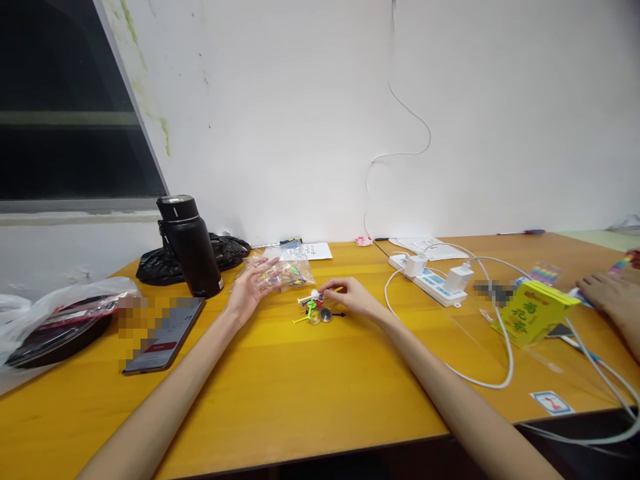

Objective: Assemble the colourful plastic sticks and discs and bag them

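Two hands, both yours, at one small pile of mixed coloured plastic pieces on the orange-brown wooden desk. Pile is the landmark. Pieces overlap; no sure count. White, red, blue, yellow-green and black show, plus two round clear discs on its near side.

Your right hand is at the pile's right edge, fingertips drawn narrow. A bit of yellow shows by thumb and fingers; cannot tell whether you grip it. Your left hand lies left of the pile, wide, fingers spread, overlapping one clear plastic bag of coloured pieces just beyond the pile; contact cannot be told.

Left of the pile: one black cylindrical bottle, one crumpled black plastic bag behind it, one dark flat phone; farther left, one white translucent plastic bag.

Right of the pile: one white power strip with two white block adapters, then one upright yellow box, and one co-worker's hand farthest out. In the way: a looped white cable, running close beside your right forearm.
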`<action>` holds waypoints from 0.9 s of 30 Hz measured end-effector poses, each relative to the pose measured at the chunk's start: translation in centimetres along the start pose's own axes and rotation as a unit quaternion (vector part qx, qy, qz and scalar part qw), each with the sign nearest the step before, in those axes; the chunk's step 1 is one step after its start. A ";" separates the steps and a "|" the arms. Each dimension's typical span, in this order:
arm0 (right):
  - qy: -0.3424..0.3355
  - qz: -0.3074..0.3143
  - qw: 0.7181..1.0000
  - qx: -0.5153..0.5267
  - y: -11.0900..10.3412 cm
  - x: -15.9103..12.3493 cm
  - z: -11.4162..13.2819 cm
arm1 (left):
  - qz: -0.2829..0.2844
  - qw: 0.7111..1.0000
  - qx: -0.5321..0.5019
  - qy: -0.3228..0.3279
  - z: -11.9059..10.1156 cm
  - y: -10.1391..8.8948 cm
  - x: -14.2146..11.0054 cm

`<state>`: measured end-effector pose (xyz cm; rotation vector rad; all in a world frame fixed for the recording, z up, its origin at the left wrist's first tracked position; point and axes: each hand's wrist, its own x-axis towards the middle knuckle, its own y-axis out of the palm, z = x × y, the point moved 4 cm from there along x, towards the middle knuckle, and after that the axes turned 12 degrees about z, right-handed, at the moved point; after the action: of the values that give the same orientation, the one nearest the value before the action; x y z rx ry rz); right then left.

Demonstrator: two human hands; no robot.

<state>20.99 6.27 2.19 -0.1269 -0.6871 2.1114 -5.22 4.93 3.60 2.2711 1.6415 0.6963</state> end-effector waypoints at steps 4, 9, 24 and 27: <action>0.005 -0.014 1.000 -0.026 0.5 -0.1 0.4 | 0.007 1.000 0.001 -0.005 0.2 0.2 0.0; -0.020 -0.030 0.998 -0.049 1.1 -0.2 1.2 | 0.010 1.000 0.009 -0.007 0.2 0.2 0.0; -0.058 0.024 0.988 -0.140 3.1 -0.2 1.1 | 0.048 0.998 0.029 -0.021 0.7 1.1 -0.2; -0.059 0.037 0.986 -0.150 3.3 -0.2 1.2 | 0.051 0.998 0.025 -0.023 0.8 1.2 -0.3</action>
<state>18.26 4.08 1.47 -0.1954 -1.0843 2.0858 -3.89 4.32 3.45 2.4011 1.5486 0.6268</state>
